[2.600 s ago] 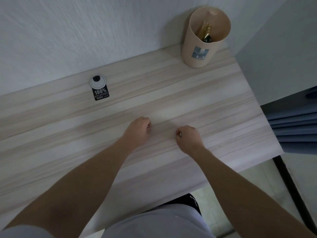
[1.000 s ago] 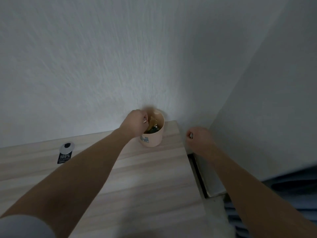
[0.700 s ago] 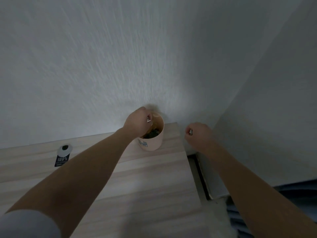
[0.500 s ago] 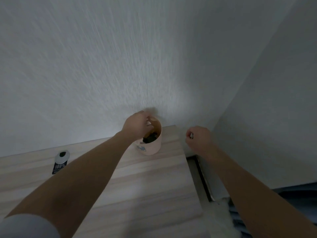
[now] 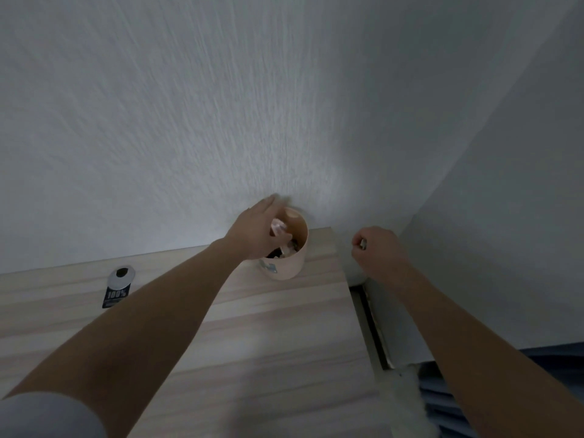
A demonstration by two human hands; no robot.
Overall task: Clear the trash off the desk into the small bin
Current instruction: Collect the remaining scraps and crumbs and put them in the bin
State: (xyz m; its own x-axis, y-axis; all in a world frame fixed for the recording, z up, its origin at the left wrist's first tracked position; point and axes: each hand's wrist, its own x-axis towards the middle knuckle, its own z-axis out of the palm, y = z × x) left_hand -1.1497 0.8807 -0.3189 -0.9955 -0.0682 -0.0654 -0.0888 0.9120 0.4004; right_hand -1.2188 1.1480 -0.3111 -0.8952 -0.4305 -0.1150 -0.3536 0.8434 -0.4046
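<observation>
Both hands reach toward the back right corner of a pale wooden desk. Left hand is spread open over the mouth of the small bin, a pinkish scrap just under its fingers, seemingly dropping in. Right hand hovers past the desk's edge, curled into a fist pinching something tiny and unclear. Judging by this, the drop-off is under way; next, the right hand needs to move over the bin and let go.

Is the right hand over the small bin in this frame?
No, the right hand is a closed fist off to the side past the desk edge; the left hand is over the small bin.
</observation>
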